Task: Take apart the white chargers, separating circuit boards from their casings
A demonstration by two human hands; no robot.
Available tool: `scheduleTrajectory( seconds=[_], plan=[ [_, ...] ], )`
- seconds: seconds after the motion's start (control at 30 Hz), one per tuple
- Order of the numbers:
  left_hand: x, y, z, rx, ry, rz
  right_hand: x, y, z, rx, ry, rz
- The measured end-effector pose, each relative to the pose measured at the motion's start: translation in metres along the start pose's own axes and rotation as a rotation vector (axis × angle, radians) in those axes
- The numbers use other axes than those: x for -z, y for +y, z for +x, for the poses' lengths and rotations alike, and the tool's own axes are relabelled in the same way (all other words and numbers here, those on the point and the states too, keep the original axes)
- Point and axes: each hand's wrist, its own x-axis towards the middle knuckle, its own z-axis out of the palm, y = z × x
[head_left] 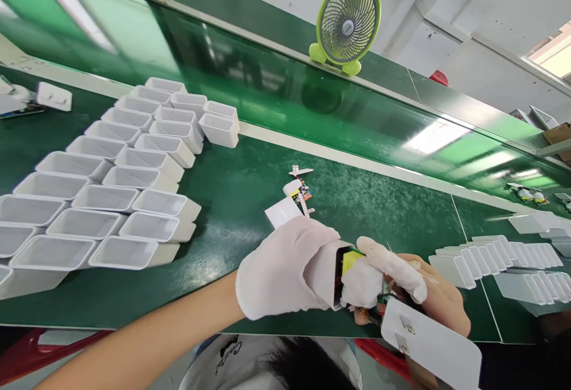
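My left hand (pixel 285 268), in a white glove, is wrapped round a white plastic housing (pixel 325 274) whose open end faces right. My right hand (pixel 439 295) has white coverings on its thumb and a finger. It grips a circuit board (pixel 387 289) with a yellow-wrapped part (pixel 351 261) at the mouth of the housing; part of the board is inside. A white end plate (pixel 432 342) with two metal contacts hangs by wires below my right hand. Just beyond my left hand lie a loose white cover (pixel 283 213) and another small circuit assembly (pixel 301 191).
Rows of open white housings (pixel 96 223) stand on the green table (pixel 223 217) at the left. Stacked white covers (pixel 482 262) lie at the right. A green fan (pixel 348 24) stands on the ledge at the back. More circuit parts (pixel 529 194) sit far right.
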Motion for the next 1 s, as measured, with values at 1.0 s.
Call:
scheduleTrajectory(
  seconds=[1.0],
  plan=[
    [-0.007,0.004,0.0,0.242,-0.03,-0.2,-0.006,0.025,0.008,0.181,-0.171,-0.036]
  ],
)
